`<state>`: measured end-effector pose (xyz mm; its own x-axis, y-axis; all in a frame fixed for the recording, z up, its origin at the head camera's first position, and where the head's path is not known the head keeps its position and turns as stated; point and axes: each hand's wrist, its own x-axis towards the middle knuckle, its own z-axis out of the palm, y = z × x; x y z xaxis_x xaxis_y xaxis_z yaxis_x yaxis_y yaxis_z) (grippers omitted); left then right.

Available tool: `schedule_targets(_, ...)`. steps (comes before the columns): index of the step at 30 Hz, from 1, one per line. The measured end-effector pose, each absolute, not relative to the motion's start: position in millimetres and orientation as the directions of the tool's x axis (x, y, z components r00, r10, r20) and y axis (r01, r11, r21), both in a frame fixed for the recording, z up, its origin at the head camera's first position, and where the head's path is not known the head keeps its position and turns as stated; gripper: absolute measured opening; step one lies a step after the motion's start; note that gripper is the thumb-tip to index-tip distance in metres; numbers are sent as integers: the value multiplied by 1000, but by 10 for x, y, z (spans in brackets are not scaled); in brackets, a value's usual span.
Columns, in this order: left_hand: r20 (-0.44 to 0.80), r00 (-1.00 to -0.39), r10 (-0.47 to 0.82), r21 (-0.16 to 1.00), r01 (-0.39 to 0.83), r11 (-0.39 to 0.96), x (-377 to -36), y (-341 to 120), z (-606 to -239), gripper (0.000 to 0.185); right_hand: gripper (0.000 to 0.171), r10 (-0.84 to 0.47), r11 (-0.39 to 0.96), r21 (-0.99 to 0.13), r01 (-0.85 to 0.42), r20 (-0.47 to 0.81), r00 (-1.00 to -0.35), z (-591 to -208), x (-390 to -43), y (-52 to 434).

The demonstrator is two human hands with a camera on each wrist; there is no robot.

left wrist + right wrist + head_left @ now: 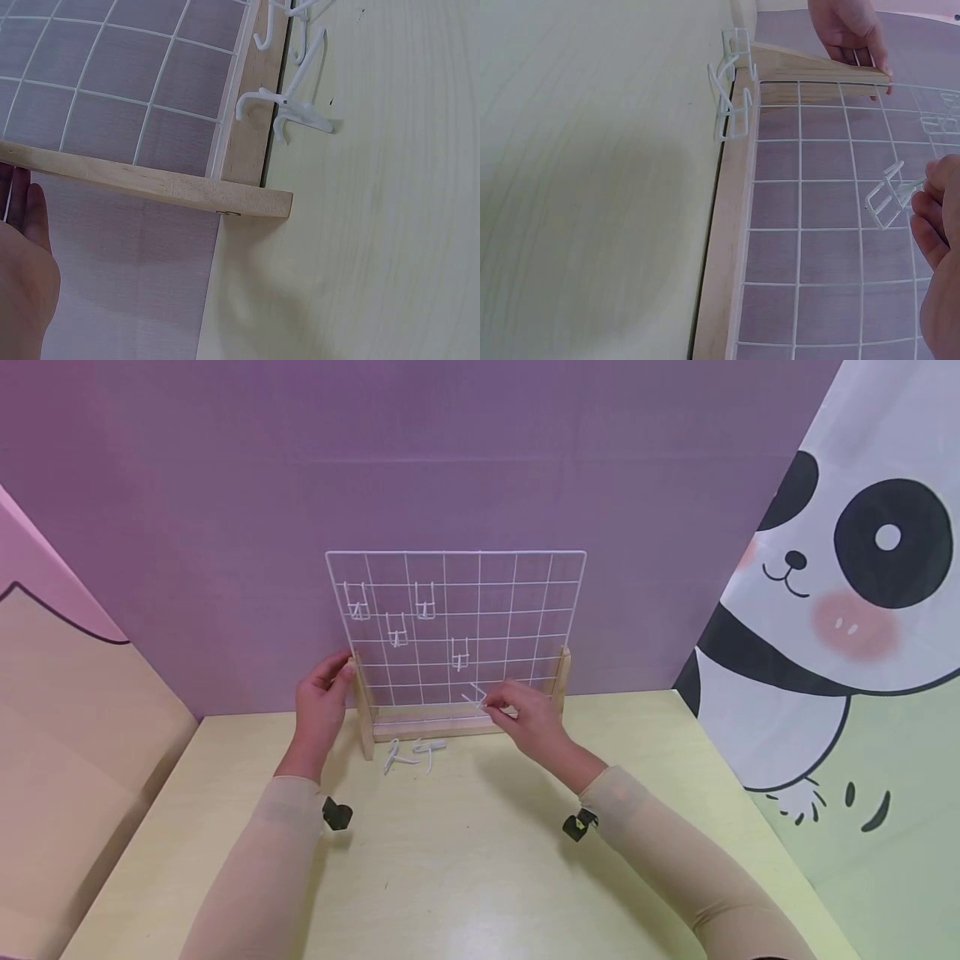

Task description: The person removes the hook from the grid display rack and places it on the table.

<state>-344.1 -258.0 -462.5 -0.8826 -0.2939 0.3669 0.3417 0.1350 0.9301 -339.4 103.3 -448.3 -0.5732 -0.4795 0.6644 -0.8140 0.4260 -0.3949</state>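
A white wire grid panel (480, 583) stands upright in a wooden stand (435, 729). My left hand (318, 706) holds the top of the stand's left wooden post (363, 703), thumb in front and fingers partly hidden behind. Between thumb and fingertips, my right hand (531, 718) pinches a white wire hook (906, 189); its open wire frame points toward the lower middle of the grid, and in the head view it looks apart from the panel. Several similar hooks hang on the grid's left and middle parts, one of them a middle hook (460, 658).
Two loose white hooks, one on the left (393, 755) and one on the right (430, 747), lie on the pale wooden table (450, 860) just before the stand's base. Behind rises a purple backdrop (450, 460); a panda print (847, 610) covers the right side.
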Motion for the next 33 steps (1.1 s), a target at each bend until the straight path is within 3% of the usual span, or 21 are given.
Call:
schedule_targets(4, 356, -887, -293, 934, 328, 140, -3441, -2584, -4615, 39, 8, -501, 431, -399, -809, 640, -582, -4503, -3401, 1013)
schedule_targets(18, 373, -878, -300, 928, 347, 140, -3466, -2592, -4631, 38, 9, -550, 380, -352, -855, 657, -515, -4656, -3472, 942)
schedule_targets(33, 374, -877, -300, 927, 358, 111, -3441, -2570, -4616, 37, 12, -603, 418, -345, -840, 586, -541, -4813, -3475, 887)
